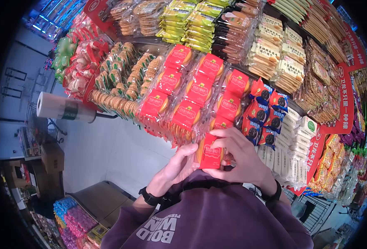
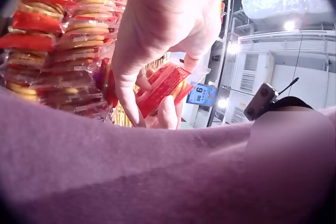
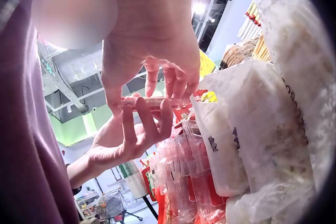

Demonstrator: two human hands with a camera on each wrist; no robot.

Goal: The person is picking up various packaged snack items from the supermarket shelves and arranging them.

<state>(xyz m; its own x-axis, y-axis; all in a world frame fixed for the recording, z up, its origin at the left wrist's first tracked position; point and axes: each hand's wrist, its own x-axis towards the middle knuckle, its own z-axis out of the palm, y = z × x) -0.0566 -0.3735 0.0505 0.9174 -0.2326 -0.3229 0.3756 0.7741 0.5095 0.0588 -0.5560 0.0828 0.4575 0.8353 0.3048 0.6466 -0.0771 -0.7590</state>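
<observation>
A red and clear plastic cookie packet [image 1: 209, 152], with a yellow-brown round cookie showing at its edges, is held between both hands in front of the chest. My left hand [image 1: 178, 165] grips its left side, thumb on the edge and fingers behind it. From the right, my right hand [image 1: 246, 157] pinches it, fingertips at the upper edge and thumb at the lower one. The right wrist view shows the packet [image 3: 149, 101] edge-on, thin and flat, with the left fingers [image 3: 143, 121] under it. Close beyond the hands lie stacked red cookie packets [image 1: 187, 114] of the same look.
Blue and red packets of dark cookies [image 1: 263, 114] lie right of the red stacks, with white-wrapped snacks [image 1: 276, 159] nearer. Ring cookies [image 1: 127, 68] fill the left section. A plastic bag roll [image 1: 65, 106] sticks out at the display's left. Red printed strips [image 1: 349, 99] edge the shelves.
</observation>
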